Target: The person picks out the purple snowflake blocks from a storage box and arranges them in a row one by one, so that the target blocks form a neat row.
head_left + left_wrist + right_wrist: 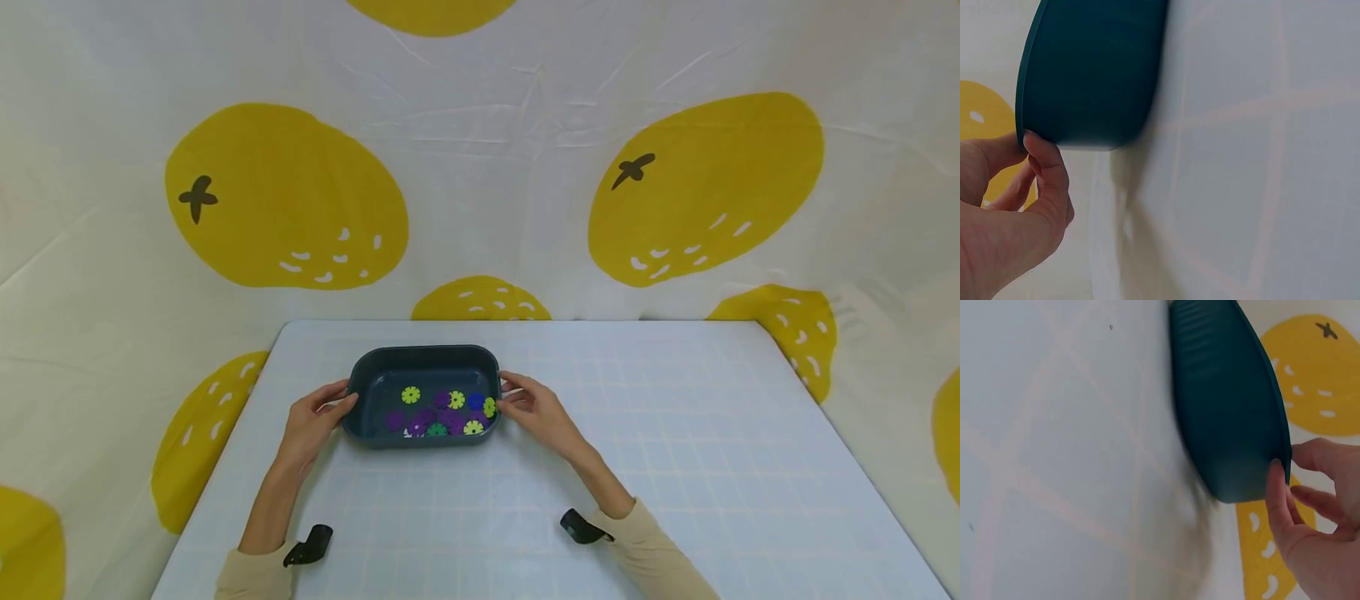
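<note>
Left hand [309, 422] and right hand [542, 418]: fingers pinching the rim at either end of a dark teal rectangular tray [423, 360], far and left of centre on the counter [675, 467]; cannot tell whether its base touches. Inside, loose notched discs [410, 395], yellow, purple, green, blue, mostly near right; stage, by judgement: discs already in, tray not yet released. Beyond, a yellow fruit-print cloth [495, 175].

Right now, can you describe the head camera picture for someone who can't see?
A person's left hand and right hand hold opposite ends of a dark tray containing colourful flower-shaped pieces. Behind the pale table hangs a fruit-patterned cloth.
</note>
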The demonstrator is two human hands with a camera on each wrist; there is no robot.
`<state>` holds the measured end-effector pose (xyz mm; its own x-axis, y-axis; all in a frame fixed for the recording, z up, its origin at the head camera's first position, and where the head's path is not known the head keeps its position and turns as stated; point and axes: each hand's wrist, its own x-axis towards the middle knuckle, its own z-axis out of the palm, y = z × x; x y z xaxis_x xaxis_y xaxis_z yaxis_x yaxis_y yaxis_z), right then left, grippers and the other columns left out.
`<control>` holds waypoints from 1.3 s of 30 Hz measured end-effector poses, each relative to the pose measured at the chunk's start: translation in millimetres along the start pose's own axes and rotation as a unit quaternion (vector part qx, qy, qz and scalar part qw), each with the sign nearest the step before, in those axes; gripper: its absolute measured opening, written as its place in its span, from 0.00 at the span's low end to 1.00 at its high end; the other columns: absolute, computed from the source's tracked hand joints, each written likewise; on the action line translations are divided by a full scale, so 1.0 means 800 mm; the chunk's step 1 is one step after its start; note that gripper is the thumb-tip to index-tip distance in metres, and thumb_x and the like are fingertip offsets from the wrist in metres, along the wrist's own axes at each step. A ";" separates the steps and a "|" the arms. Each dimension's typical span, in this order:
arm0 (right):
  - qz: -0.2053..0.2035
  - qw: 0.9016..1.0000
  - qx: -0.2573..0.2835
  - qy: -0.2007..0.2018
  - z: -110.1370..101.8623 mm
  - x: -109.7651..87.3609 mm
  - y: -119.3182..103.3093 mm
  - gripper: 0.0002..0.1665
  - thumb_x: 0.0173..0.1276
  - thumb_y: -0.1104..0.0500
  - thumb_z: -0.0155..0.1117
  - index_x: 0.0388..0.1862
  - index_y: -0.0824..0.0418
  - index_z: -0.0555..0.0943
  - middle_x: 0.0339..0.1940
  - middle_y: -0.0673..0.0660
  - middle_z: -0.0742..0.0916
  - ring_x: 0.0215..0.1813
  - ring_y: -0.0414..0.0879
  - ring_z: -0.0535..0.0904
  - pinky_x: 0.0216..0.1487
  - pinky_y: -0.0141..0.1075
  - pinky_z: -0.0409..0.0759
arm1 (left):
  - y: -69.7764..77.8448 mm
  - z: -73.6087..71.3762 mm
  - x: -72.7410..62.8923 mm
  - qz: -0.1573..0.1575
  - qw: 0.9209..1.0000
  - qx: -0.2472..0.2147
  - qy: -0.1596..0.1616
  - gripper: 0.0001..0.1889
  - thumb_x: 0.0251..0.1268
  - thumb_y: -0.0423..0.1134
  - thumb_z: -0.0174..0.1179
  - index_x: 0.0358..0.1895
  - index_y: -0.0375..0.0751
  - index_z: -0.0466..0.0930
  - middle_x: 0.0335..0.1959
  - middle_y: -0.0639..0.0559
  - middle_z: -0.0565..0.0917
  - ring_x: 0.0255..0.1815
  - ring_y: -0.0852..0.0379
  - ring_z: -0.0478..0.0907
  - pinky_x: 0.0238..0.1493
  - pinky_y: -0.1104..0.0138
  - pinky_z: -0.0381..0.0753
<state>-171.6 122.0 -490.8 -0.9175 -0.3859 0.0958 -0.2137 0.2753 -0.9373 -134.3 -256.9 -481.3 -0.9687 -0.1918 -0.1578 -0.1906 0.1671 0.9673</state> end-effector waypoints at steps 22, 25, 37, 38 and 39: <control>0.044 0.999 0.023 0.014 0.005 -0.003 -0.006 0.32 0.73 0.64 0.66 0.74 0.65 0.71 0.59 0.65 0.81 0.53 0.54 0.82 0.51 0.35 0.82 | 0.013 0.001 0.010 -0.055 0.998 0.030 -0.023 0.32 0.76 0.54 0.61 0.75 0.40 0.70 0.63 0.41 0.79 0.47 0.58 0.79 0.45 0.73 0.79; 0.042 0.998 0.019 0.035 0.007 0.000 -0.010 0.31 0.73 0.65 0.67 0.72 0.66 0.72 0.61 0.64 0.81 0.56 0.56 0.82 0.57 0.42 0.82 | 0.016 0.002 0.015 -0.054 0.998 0.026 -0.025 0.32 0.76 0.53 0.60 0.75 0.39 0.70 0.63 0.40 0.79 0.49 0.57 0.79 0.45 0.73 0.79; -0.094 0.993 -0.014 0.064 0.019 0.024 -0.034 0.23 0.72 0.68 0.67 0.64 0.69 0.77 0.60 0.66 0.81 0.58 0.60 0.79 0.57 0.48 0.81 | 0.015 0.003 0.033 -0.061 0.997 0.036 -0.036 0.30 0.77 0.49 0.60 0.76 0.40 0.68 0.65 0.40 0.75 0.50 0.61 0.76 0.46 0.72 0.78; -0.104 0.993 -0.015 0.060 0.022 0.028 -0.036 0.23 0.72 0.70 0.67 0.64 0.71 0.77 0.60 0.68 0.81 0.58 0.62 0.79 0.56 0.50 0.81 | 0.014 0.004 0.034 -0.062 0.997 0.037 -0.034 0.30 0.77 0.49 0.60 0.76 0.41 0.69 0.65 0.41 0.75 0.51 0.61 0.76 0.46 0.73 0.77; -0.114 0.992 -0.017 0.052 0.023 0.028 -0.043 0.23 0.71 0.71 0.66 0.63 0.73 0.76 0.59 0.70 0.81 0.57 0.64 0.79 0.55 0.51 0.81 | 0.014 0.004 0.034 -0.065 0.997 0.038 -0.033 0.30 0.77 0.49 0.60 0.76 0.41 0.69 0.66 0.41 0.74 0.51 0.61 0.75 0.46 0.73 0.77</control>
<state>-179.1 87.6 -462.8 -0.8736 -0.3488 0.3393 -0.4286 0.2212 -0.8760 -163.8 -256.8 -475.3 -0.9431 -0.1529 -0.2953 -0.3237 0.2184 0.9206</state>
